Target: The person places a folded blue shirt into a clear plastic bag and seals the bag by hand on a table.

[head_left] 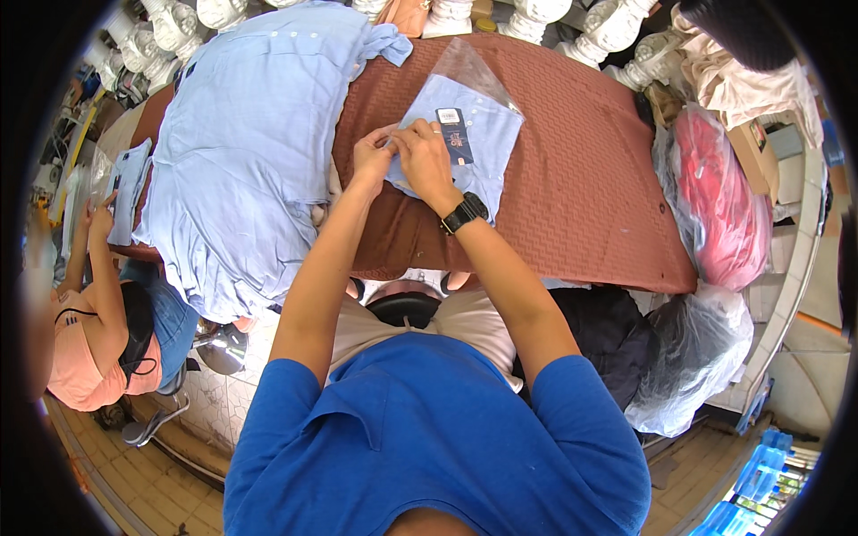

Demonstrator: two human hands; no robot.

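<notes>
A light-blue folded shirt lies on the brown-covered table in front of me, with a clear plastic bag over its far end. On the shirt is a dark label tag with a white sticker. My left hand is closed in a pinch at the shirt's left edge. My right hand, with a black watch on its wrist, meets it there, fingers bent and pinching beside the tag. Both sets of fingertips touch at the bagged shirt's edge; exactly what lies between them is partly hidden.
Light-blue shirts are heaped on the table's left. The brown tablecloth spreads rightward. White balusters line the back. Red goods in clear plastic stand at right. Another person sits at far left, hands on a bagged shirt.
</notes>
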